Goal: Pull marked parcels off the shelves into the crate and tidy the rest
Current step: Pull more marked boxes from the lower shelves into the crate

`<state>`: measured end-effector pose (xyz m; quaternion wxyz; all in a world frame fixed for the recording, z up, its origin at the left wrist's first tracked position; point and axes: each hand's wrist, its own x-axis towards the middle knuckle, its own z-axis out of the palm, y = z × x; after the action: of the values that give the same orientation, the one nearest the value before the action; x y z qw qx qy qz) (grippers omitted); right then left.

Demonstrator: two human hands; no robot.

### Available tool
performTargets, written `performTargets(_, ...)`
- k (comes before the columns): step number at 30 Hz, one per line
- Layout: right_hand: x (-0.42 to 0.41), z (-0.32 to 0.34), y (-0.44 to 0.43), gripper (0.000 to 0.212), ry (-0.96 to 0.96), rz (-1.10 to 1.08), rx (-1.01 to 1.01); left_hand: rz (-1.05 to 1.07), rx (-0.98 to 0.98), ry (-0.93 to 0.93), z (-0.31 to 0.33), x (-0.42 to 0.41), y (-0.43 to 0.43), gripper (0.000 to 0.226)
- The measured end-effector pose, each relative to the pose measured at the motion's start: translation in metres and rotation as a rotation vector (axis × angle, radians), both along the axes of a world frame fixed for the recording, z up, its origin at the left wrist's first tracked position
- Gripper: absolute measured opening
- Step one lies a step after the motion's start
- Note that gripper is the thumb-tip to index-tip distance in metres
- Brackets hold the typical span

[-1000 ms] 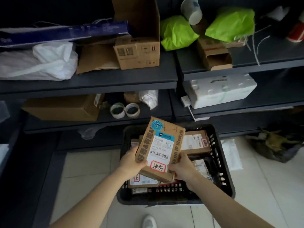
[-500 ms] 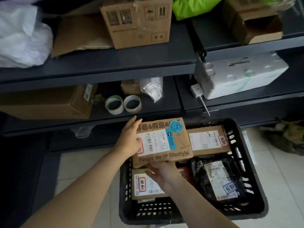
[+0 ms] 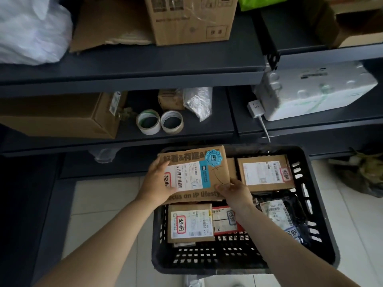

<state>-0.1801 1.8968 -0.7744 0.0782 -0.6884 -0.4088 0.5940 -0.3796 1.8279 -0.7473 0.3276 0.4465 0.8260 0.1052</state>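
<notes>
A brown cardboard parcel (image 3: 196, 172) with a white label, a red-framed mark and a round blue sticker lies flat over the back left corner of the black plastic crate (image 3: 244, 259). My left hand (image 3: 157, 181) holds its left end, fingers over the label. My right hand (image 3: 234, 189) grips its front right corner. Inside the crate lie other marked parcels: a brown box (image 3: 265, 172) at the back right, a smaller box (image 3: 190, 222) at the front left, a red-and-white packet (image 3: 224, 220) and a black bag (image 3: 279, 214).
Dark shelves (image 3: 132, 77) stand behind the crate. The lower shelf holds a long brown box (image 3: 62, 114), two tape rolls (image 3: 159, 122), a silver bag (image 3: 198, 102) and a white foam box (image 3: 315, 90) with a plug. Cardboard boxes and a white bag (image 3: 31, 30) sit above. Tiled floor (image 3: 103, 204) lies left.
The parcel went from upright in both hands to flat and lower over the crate's back left. My right hand shifted from under its front edge to its front right corner. The view tilted down.
</notes>
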Motion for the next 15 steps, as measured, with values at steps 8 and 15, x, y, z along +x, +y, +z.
performTargets(8,0.005,0.023,-0.010,0.051,-0.204,0.310,0.195,-0.175,-0.021,0.105,0.019,0.003,-0.034,0.072)
performTargets(15,0.013,0.104,-0.030,0.059,-0.397,0.777,0.525,-0.208,-0.049,0.421,0.099,0.005,-0.081,0.057)
